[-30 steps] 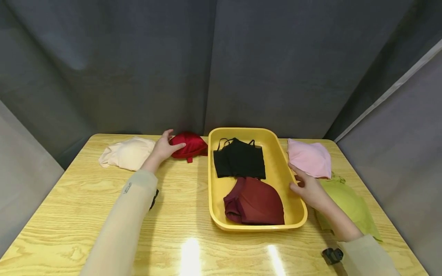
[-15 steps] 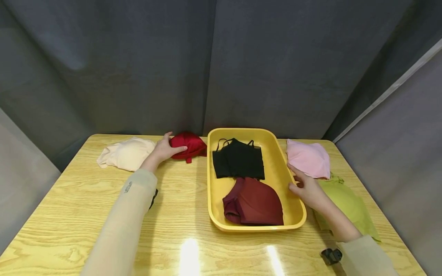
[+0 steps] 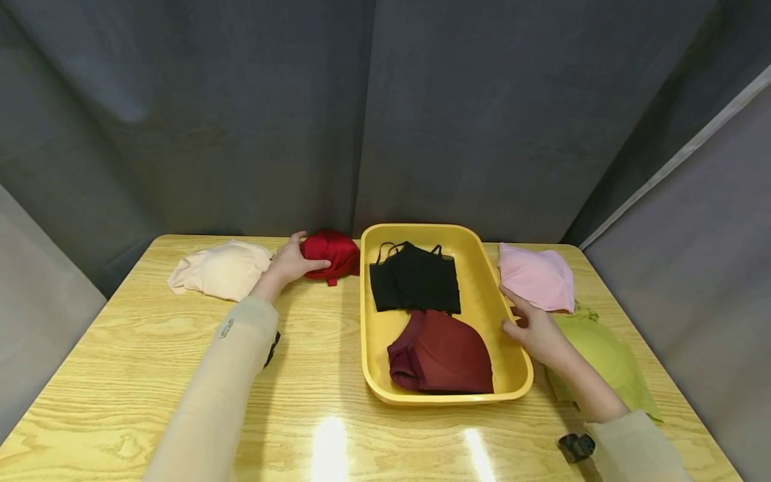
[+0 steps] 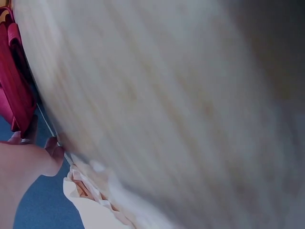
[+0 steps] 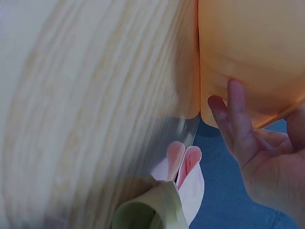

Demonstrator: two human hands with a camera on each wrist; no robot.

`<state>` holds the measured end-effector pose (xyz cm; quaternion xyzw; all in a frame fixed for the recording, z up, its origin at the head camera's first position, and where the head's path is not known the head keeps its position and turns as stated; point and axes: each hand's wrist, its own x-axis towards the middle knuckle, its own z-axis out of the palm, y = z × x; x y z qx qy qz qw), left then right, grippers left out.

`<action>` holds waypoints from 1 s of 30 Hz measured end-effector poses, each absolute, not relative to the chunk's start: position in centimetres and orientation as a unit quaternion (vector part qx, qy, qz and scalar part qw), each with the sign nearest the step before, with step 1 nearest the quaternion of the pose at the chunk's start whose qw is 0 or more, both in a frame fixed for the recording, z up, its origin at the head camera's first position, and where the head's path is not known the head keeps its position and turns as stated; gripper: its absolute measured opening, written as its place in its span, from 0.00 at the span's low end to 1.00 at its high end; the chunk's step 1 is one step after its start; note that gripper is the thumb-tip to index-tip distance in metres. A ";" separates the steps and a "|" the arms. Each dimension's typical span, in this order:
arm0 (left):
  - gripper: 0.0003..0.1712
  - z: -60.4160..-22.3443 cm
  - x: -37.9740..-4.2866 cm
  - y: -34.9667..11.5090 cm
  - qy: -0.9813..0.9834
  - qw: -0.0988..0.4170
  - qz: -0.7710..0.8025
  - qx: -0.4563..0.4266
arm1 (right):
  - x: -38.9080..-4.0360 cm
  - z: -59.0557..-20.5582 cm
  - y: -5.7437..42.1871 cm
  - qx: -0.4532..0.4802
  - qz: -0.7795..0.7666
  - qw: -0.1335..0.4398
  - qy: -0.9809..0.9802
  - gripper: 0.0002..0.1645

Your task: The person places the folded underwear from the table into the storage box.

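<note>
My left hand (image 3: pixel 289 263) is at the left side of a folded red bra (image 3: pixel 338 253), its thumb lying across the front and its fingers at the back edge. In the left wrist view, fingertips meet the end of the red bra (image 4: pixel 16 90). My right hand (image 3: pixel 540 333) holds the right side of a yellow tray (image 3: pixel 448 399), thumb over the rim; in the right wrist view its fingers lie along the outer wall (image 5: pixel 257 43). Inside the tray, a black strappy garment (image 3: pixel 418 278) lies behind a folded dark red bra (image 3: pixel 452 355).
A cream bra (image 3: pixel 223 270) lies left of the left hand. To the right of the tray are a pink bra (image 3: pixel 536 276) and a yellow-green garment (image 3: pixel 608 361), partly under the right forearm. Grey curtains (image 3: pixel 271 120) stand behind the wooden table (image 3: pixel 150 375).
My left hand has shifted slightly right against the red bra, whose left part is pushed in a little. The right hand and the tray keep their places.
</note>
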<state>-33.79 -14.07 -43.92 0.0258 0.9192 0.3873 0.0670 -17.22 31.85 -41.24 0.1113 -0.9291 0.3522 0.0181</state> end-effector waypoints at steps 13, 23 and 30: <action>0.56 -44.2 -33.9 -13.8 0.852 0.060 0.518 0.045 | -17.1 -41.2 31.8 0.110 0.363 0.013 -0.925 0.36; 0.55 -43.8 -33.6 -13.0 0.819 0.060 0.566 0.066 | -17.0 -41.1 31.7 0.103 0.363 0.005 -0.926 0.37; 0.52 -43.7 -33.6 -12.2 0.797 0.043 0.597 0.081 | -17.0 -41.2 31.7 0.102 0.363 0.005 -0.926 0.37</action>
